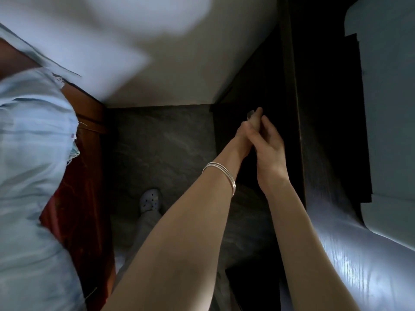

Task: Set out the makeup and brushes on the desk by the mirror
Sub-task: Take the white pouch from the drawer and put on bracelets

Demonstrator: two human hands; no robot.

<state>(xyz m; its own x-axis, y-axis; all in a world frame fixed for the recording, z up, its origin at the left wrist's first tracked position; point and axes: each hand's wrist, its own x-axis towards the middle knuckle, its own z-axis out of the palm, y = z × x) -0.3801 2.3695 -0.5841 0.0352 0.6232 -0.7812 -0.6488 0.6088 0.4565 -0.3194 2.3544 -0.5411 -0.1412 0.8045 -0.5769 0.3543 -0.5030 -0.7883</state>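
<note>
Two bare hands reached forward and down together toward a dark piece of furniture [292, 86] at the right of the view. The left hand [243, 133], its wrist ringed by a set of thin silver bangles [221, 176] whose exact number could not be counted, lay pressed against the right hand [268, 149]. Between them, one small pale object [250, 114] showed at the fingertips; the fingers of both hands were closed about it, but its kind could not be told in the dim light. No makeup, brush, mirror or counter top could be made out with certainty, and no brand, label or writing was legible. Below the arms lay a grey stone-patterned floor [161, 149], on which stood one foot in a white perforated clog [150, 199]. One blurred mass of pale blue cloth [33, 153] filled the left side, against a reddish-brown wooden panel [87, 122]. A white wall [190, 63] rose behind.
</note>
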